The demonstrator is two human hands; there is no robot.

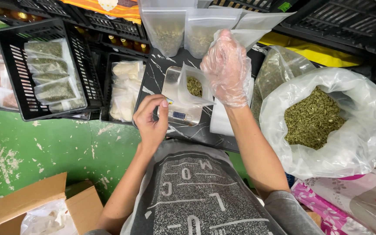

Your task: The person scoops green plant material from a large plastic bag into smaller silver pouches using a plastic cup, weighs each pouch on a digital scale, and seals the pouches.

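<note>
Clear plastic sheathes my right hand (226, 69), which hovers with fingers loosely spread and holding nothing above the open pouch (193, 89) of green seeds standing on the small scale (180, 104). Bare, my left hand (152, 119) pinches the pouch's near edge between thumb and forefinger. Scale and pouch sit on a dark marbled tabletop (205, 132) over a worn green floor (31, 148), black crates (20, 74) to my left and a big bag of seeds (318, 119) to my right.

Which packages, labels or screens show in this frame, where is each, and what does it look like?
Open clear pouch: on the silver scale, held by the left hand, green seeds inside.
Scale's small screen: front edge, bluish rectangle.
Gloved right hand: above the pouch.
Upright clear pouches: behind the scale, part-filled.
Sealed flat pouches: in a black crate, left.
Big clear seed sack: right, open.
</note>
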